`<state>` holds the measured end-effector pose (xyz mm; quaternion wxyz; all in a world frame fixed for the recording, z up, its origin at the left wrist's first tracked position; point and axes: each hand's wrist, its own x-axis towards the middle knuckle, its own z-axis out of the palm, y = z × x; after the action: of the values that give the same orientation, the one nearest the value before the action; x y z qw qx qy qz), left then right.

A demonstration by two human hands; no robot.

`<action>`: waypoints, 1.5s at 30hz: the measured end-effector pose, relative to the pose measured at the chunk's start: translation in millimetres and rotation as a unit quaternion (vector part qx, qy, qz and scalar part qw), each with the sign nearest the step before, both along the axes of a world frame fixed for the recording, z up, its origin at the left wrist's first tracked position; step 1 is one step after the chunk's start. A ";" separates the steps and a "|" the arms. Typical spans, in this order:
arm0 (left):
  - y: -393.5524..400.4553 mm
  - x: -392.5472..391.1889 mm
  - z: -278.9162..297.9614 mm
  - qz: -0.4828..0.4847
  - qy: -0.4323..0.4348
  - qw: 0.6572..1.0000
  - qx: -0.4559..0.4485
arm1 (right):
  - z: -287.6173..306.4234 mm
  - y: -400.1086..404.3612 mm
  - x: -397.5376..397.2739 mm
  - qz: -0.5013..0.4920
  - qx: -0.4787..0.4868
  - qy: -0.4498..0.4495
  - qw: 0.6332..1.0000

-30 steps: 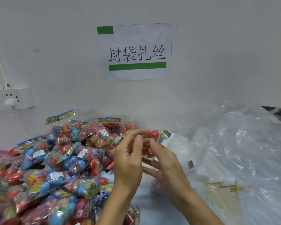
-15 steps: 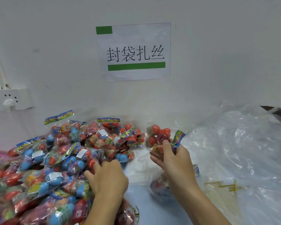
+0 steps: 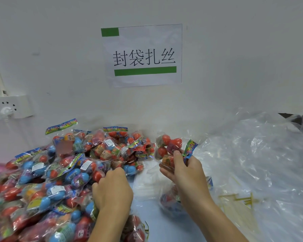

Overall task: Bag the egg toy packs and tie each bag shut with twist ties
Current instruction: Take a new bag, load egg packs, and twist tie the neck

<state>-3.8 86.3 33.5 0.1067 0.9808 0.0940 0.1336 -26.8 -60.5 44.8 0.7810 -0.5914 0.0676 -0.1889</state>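
1. Presently, at far left, a wall socket (image 3: pixel 10 106) with a plug in it sits above the bench; it plays no part in the work.
2. The heap of egg toy packs (image 3: pixel 59 175) covers the left half of the bench, stacked loosely against the wall. Judged as the supply stock, kept within reach of the near hand.
3. The left hand (image 3: pixel 112 191) rests on the heap's right edge, knuckles up, fingers curled down among the packs. Whether they have closed on a pack cannot be told; the fingertips are hidden. Judged to be reaching for the next pack.
4. A paper sign (image 3: pixel 142 55) with printed characters and green bars is fixed to the wall above centre.
5. The right hand (image 3: pixel 184 166) is raised just right of the heap, its fingers and thumb pinching a held pack (image 3: pixel 170 147) of red eggs by its lower end and header card. Judged to be kept aloft pending bagging.
6. Below that hand, another filled bag (image 3: pixel 170 201) lies on the bench, partly hidden by the wrist.
7. To the right, yellow twist ties (image 3: pixel 241 199) lie scattered under or among crumpled clear plastic bags (image 3: pixel 261 163). The loose film is the likely obstruction: it blurs the ties and may snag when one is picked.
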 end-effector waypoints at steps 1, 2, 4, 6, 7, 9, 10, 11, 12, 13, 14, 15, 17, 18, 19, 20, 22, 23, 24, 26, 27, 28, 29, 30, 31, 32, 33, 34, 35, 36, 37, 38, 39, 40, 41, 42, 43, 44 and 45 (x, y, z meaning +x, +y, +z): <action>-1.1 0.8 -0.1 -0.010 -0.023 1.000 -0.011 | 0.2 -0.1 -0.1 0.001 0.000 -0.001 1.000; -2.1 2.5 -0.3 -0.024 -0.046 0.998 -0.029 | 0.2 0.0 0.0 0.002 0.000 -0.002 1.000; -3.4 5.3 -1.3 -0.054 -0.079 0.993 -0.071 | 0.3 -0.1 -0.1 0.003 -0.001 -0.002 1.000; -3.7 6.8 -2.9 -0.072 -0.099 0.988 -0.093 | 0.0 -0.7 -0.2 0.003 0.000 -0.004 1.000; -3.7 7.6 -4.4 -0.079 -0.092 0.988 -0.092 | -0.1 -1.0 -0.3 0.003 -0.001 -0.004 1.000; -4.1 9.8 -9.5 -0.081 -0.018 0.994 -0.067 | -0.1 -0.5 -0.3 0.003 -0.004 -0.003 1.000; -4.6 11.1 -11.8 -0.078 0.037 0.995 -0.047 | -0.2 0.2 -0.2 0.003 -0.006 -0.003 1.000; -5.2 11.8 -13.7 -0.072 0.080 0.994 -0.031 | -0.2 0.7 -0.2 0.004 -0.009 -0.001 1.000; -5.6 12.6 -15.2 -0.069 0.099 0.992 -0.023 | -0.2 1.4 -0.1 0.005 -0.011 0.000 1.000; -5.8 13.4 -16.7 -0.067 0.098 0.993 -0.020 | -0.2 1.3 -0.3 0.006 -0.012 0.000 1.000; -6.1 14.4 -17.8 -0.065 0.086 0.994 -0.022 | -0.2 1.4 -0.3 0.006 -0.012 0.000 1.000; -5.8 14.4 -18.2 -0.064 0.072 0.995 -0.025 | -0.3 0.8 -0.4 0.006 -0.012 -0.002 1.000; -5.3 14.0 -17.1 -0.059 0.039 0.997 -0.035 | -0.5 0.3 -0.1 0.004 -0.013 -0.004 1.000; -5.3 13.9 -15.7 -0.056 0.017 0.997 -0.039 | -0.9 0.3 0.2 0.003 -0.014 -0.005 1.000; -5.7 13.8 -13.9 -0.052 -0.008 0.998 -0.045 | -1.2 0.4 0.4 0.004 -0.015 -0.005 1.000; -6.3 13.6 -11.9 -0.048 -0.035 0.997 -0.057 | -1.5 0.7 0.8 0.005 -0.016 -0.004 1.000; -7.3 13.7 -8.0 -0.044 -0.090 0.988 -0.120 | -1.8 1.0 1.5 0.005 -0.015 -0.005 1.000; -7.6 14.2 -5.7 -0.049 -0.115 0.977 -0.170 | -2.0 0.9 1.8 0.004 -0.015 -0.006 1.000; -7.8 15.0 -3.1 -0.058 -0.137 0.961 -0.234 | -2.2 0.8 2.3 0.004 -0.014 -0.006 1.000; -9.2 15.7 2.9 -0.080 -0.175 0.907 -0.374 | -2.6 0.6 3.2 0.003 -0.014 -0.005 1.000; -9.4 16.5 5.1 -0.087 -0.191 0.872 -0.442 | -2.9 0.5 3.6 0.003 -0.015 -0.004 1.000; -9.7 17.4 7.4 -0.090 -0.198 0.833 -0.508 | -3.0 0.4 3.8 0.004 -0.017 -0.004 1.000; -9.9 18.7 9.3 -0.089 -0.193 0.793 -0.571 | -2.8 0.4 3.7 0.004 -0.018 -0.004 1.000; -10.2 19.7 11.3 -0.086 -0.179 0.751 -0.630 | -2.5 0.5 3.5 0.004 -0.018 -0.006 1.000; -10.8 19.9 13.4 -0.084 -0.163 0.703 -0.687 | -2.0 0.5 3.2 0.004 -0.019 -0.007 1.000; -11.2 19.4 15.2 -0.082 -0.148 0.650 -0.741 | -1.6 0.6 2.9 0.003 -0.019 -0.008 1.000; -11.1 17.8 17.4 -0.082 -0.134 0.596 -0.788 | -1.2 0.7 2.6 0.003 -0.018 -0.009 1.000; -10.1 16.3 19.2 -0.083 -0.121 0.548 -0.824 | -0.8 0.8 2.4 0.002 -0.017 -0.010 1.000; -9.2 14.5 21.0 -0.088 -0.110 0.508 -0.850 | -0.7 0.8 2.2 0.002 -0.016 -0.010 1.000; -8.3 12.5 22.7 -0.096 -0.100 0.481 -0.866 | -0.8 0.8 2.2 0.003 -0.017 -0.010 1.000; -7.9 10.6 24.2 -0.106 -0.093 0.465 -0.874 | -0.9 0.8 2.2 0.004 -0.017 -0.010 1.000; -8.7 9.3 25.5 -0.113 -0.088 0.460 -0.876 | -1.0 0.7 2.2 0.006 -0.016 -0.011 1.000; -9.8 8.4 26.8 -0.116 -0.086 0.462 -0.875 | -1.3 0.4 2.3 0.007 -0.015 -0.012 1.000; -10.3 7.9 27.8 -0.117 -0.085 0.465 -0.873 | -1.6 0.3 2.5 0.008 -0.012 -0.014 1.000; -10.5 6.7 29.0 -0.118 -0.084 0.462 -0.875 | -1.8 0.1 2.7 0.009 -0.009 -0.015 1.000; -9.6 6.4 29.3 -0.120 -0.082 0.452 -0.880 | -1.9 0.0 3.0 0.011 -0.005 -0.016 1.000; -8.2 5.8 29.3 -0.126 -0.080 0.437 -0.887 | -2.0 -0.1 3.2 0.013 0.001 -0.017 1.000; -6.7 5.2 29.2 -0.140 -0.078 0.423 -0.892 | -1.5 0.0 3.2 0.019 0.009 -0.016 1.000; -5.6 4.4 29.1 -0.158 -0.074 0.412 -0.894 | -0.8 0.2 2.7 0.027 0.020 -0.014 0.999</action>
<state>0.6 80.8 62.6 0.9492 0.3135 -0.0050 0.0270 -24.1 -60.3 44.0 0.7983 -0.5746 0.0441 -0.1750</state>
